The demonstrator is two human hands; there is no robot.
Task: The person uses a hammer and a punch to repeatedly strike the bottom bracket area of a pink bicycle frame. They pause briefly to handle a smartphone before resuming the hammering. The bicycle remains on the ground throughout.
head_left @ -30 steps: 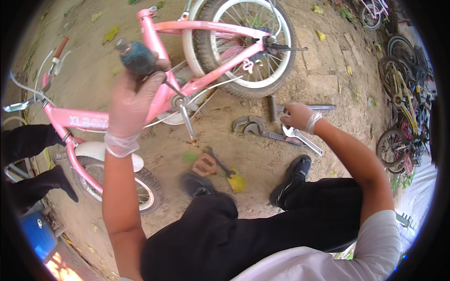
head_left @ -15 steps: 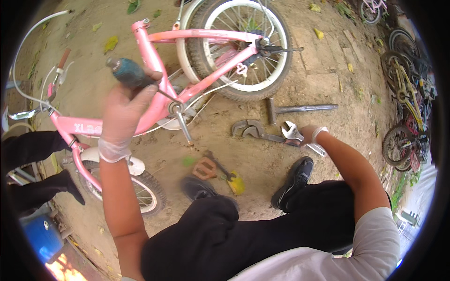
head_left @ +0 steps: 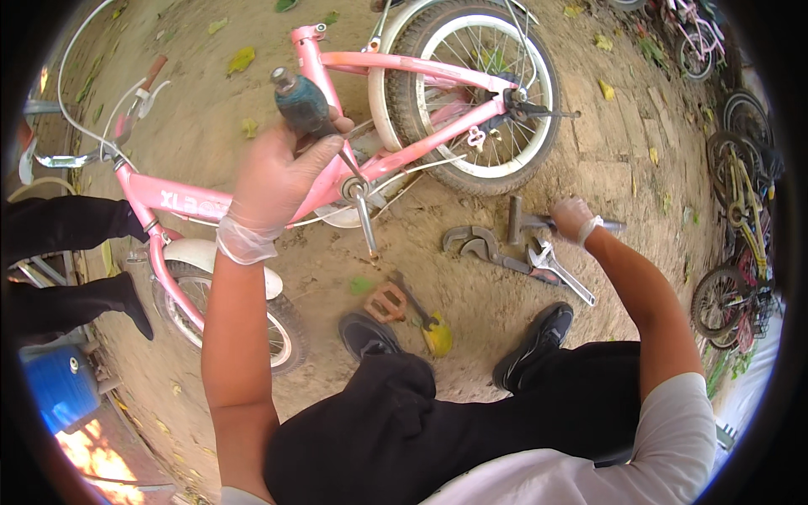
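Note:
A pink bicycle (head_left: pixel 421 151) lies on its side on the dirt. In its thin clear glove, my left hand (head_left: pixel 273 177) is wrapped round the dark teal handle of a screwdriver (head_left: pixel 301 103). The screwdriver's tip reaches the bottom bracket beside the crank arm (head_left: pixel 365 220); exact contact is hard to tell. My gloved right hand (head_left: pixel 574 219) grips the handle of a hammer (head_left: pixel 516 220) on the ground. Beside the hammer lie an adjustable wrench (head_left: pixel 566 273) and a rusty pipe wrench (head_left: pixel 484 244), the two touching.
Near my shoes lie an orange pedal (head_left: pixel 385 303), a dark wrench (head_left: pixel 411 296) and a yellow leaf (head_left: pixel 438 335). Another person's dark-trousered legs (head_left: pixel 76 295) are at the left, above a blue barrel (head_left: pixel 61 387). Several bicycles (head_left: pixel 736 202) stand along the right.
My right hand has let go of the adjustable wrench, which now lies on the ground, and has moved up onto the hammer handle. My left hand keeps the screwdriver at the bottom bracket.

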